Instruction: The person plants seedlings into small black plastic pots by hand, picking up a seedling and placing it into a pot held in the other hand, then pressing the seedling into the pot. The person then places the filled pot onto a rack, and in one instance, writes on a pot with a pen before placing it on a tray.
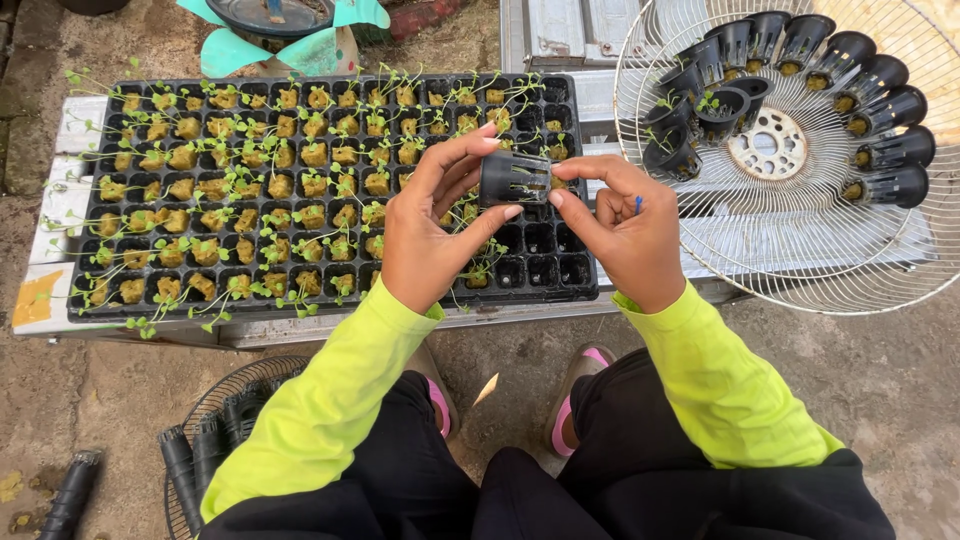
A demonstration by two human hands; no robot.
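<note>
Two hands, one small black net pot (515, 178)
Our left hand (432, 232) and right hand (625, 232) pinch it together, above the seedling tray (300, 190)

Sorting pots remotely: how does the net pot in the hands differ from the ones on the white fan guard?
The net pot is held sideways between left hand and right hand, above the seedling tray. The guard pots lie in an arc on the white fan guard, untouched. All are black, slotted plastic.
</note>
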